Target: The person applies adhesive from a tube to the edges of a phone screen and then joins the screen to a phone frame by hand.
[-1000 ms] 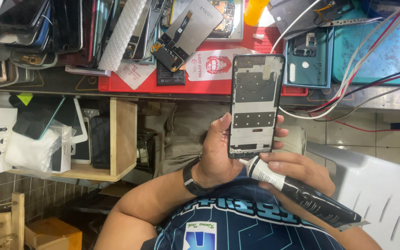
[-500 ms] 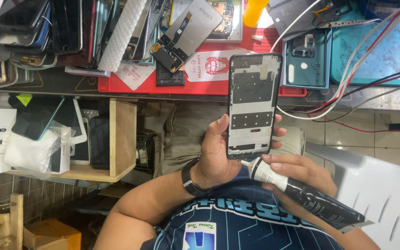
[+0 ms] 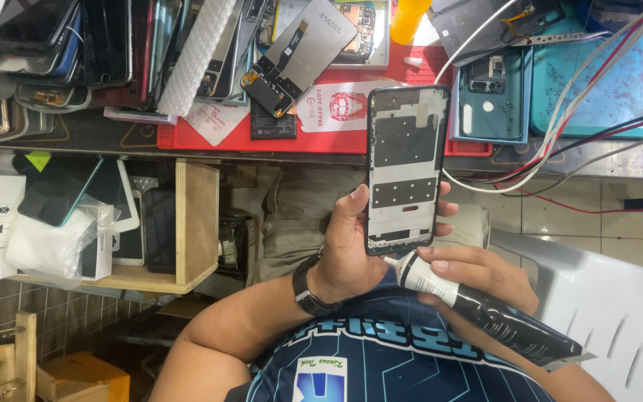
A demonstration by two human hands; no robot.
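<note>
Phone frame at the centre, workbench above it

We see the phone frame [image 3: 406,170] held upright in the left hand [image 3: 351,253], the glue tube [image 3: 478,309] at its five o'clock in the right hand [image 3: 478,272], nozzle touching the frame's lower edge; the mat [image 3: 187,138] lies at ten o'clock, the wooden shelf [image 3: 195,223] at nine.

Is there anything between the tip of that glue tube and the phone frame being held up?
Nothing visible. The tube's nozzle sits right at the bottom edge of the phone frame, held in the left hand; the right hand grips the tube.
</note>
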